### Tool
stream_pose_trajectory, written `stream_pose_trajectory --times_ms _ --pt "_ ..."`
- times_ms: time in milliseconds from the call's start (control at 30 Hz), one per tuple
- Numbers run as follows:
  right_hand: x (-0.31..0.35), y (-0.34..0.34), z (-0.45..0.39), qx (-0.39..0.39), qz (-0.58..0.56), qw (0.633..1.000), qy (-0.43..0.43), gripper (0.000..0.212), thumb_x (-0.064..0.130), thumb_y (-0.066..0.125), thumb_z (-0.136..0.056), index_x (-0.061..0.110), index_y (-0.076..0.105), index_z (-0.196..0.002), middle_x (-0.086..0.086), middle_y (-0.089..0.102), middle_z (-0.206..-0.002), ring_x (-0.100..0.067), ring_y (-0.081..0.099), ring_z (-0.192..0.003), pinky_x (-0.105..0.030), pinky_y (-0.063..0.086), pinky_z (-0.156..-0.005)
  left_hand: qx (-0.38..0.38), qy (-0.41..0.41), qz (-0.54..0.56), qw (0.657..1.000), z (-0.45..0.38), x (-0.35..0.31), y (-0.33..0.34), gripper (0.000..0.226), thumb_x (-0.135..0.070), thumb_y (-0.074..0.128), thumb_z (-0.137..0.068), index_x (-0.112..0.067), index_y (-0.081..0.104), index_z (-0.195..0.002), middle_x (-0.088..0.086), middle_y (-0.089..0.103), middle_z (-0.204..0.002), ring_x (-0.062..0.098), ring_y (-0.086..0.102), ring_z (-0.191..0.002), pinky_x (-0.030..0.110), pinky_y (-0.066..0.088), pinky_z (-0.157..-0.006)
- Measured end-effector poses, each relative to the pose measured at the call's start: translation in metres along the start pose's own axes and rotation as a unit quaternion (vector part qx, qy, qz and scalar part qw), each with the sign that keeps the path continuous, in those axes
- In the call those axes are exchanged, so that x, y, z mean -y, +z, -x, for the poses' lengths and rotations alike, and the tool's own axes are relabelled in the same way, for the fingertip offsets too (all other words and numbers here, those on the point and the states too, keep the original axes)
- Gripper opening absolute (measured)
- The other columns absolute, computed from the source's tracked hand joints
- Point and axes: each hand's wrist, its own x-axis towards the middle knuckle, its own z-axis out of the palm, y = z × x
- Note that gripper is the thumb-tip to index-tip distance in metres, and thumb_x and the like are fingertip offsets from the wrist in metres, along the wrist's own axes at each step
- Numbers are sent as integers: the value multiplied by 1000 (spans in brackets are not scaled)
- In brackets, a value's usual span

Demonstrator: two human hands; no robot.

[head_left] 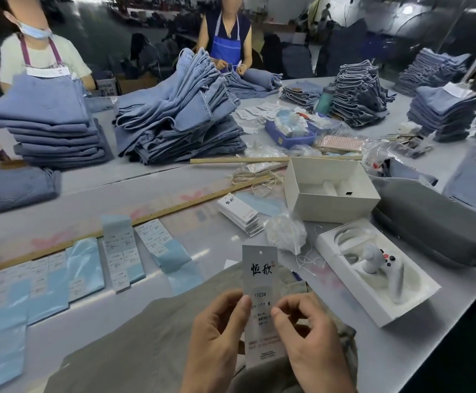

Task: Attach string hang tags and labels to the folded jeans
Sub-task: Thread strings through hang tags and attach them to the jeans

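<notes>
A long white hang tag with black characters and "1103# M" stands upright between my hands. My left hand pinches its left edge with the thumb in front. My right hand holds its right edge, thumb on the printed label area. Under my hands lies a grey-beige pair of jeans spread on the table. A stack of white hang tags sits farther back. Label sheets on blue backing lie at the left. A bundle of strings lies near the ruler.
A wooden ruler crosses the table. An open white box, a tray with a game controller and a grey case sit at the right. Stacks of blue jeans fill the back, where two people work.
</notes>
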Motion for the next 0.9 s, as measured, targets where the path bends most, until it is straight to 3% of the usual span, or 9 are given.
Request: stream_pose_trajectory --times_ms 67,200,267,367,500,667,767,900 --pt "-2 3 -1 3 -2 1000 7 18 6 76 -85 17 66 -74 -3 62 -86 -14 60 -77 -31 57 -71 -1 9 -1 1000 0 2 0 15 -28 68 -83 -27 79 -93 6 79 -96 25 76 -85 28 60 -61" --pt "-8 11 2 -47 -5 998 -31 27 4 82 -79 26 66 -76 2 62 -81 -11 61 -78 -16 52 -61 -29 23 -16 999 -1 11 -2 19 -22 70 -79 -30 80 -94 6 79 -97 25 76 -89 28 61 -66" --pt "-11 19 3 -74 -13 997 -27 48 3 87 -71 32 58 -95 4 60 -85 -10 62 -78 -18 53 -59 -46 28 -13 998 -3 14 -1 20 -20 71 -78 -28 81 -94 6 79 -95 23 77 -89 27 61 -70" --pt "-17 20 -4 -60 -85 995 14 70 5 91 -65 27 49 -116 1 62 -88 -13 63 -71 -24 55 -60 -64 26 -7 998 -5 15 -3 24 -17 71 -77 -30 81 -95 6 80 -94 20 77 -87 24 60 -73" --pt "-13 8 -16 79 -145 984 60 33 38 84 -68 36 74 -99 4 78 -87 -15 75 -80 -35 63 -72 -4 18 -36 999 -2 15 -7 26 -18 82 -82 -31 76 -104 8 79 -98 24 77 -91 28 61 -77" --pt "-8 10 -19 39 -220 969 108 19 48 72 -75 32 75 -85 -7 78 -85 -27 76 -78 -48 63 -68 84 -27 -93 992 0 18 -11 64 -32 87 -71 -28 56 -127 1 78 -104 21 75 -98 33 62 -79" --pt "-9 12 -18 27 -203 973 106 12 45 70 -79 35 74 -84 -4 78 -86 -24 76 -77 -43 63 -65 66 -29 -85 994 -1 20 -11 59 -34 84 -73 -25 57 -125 3 78 -101 24 76 -94 34 62 -79" --pt "-16 13 -9 130 -137 981 47 15 40 77 -85 46 74 -99 7 78 -95 -13 75 -88 -38 62 -80 -1 -40 -9 999 -8 17 -12 38 -30 81 -84 -11 64 -111 9 79 -95 28 76 -88 27 60 -73"
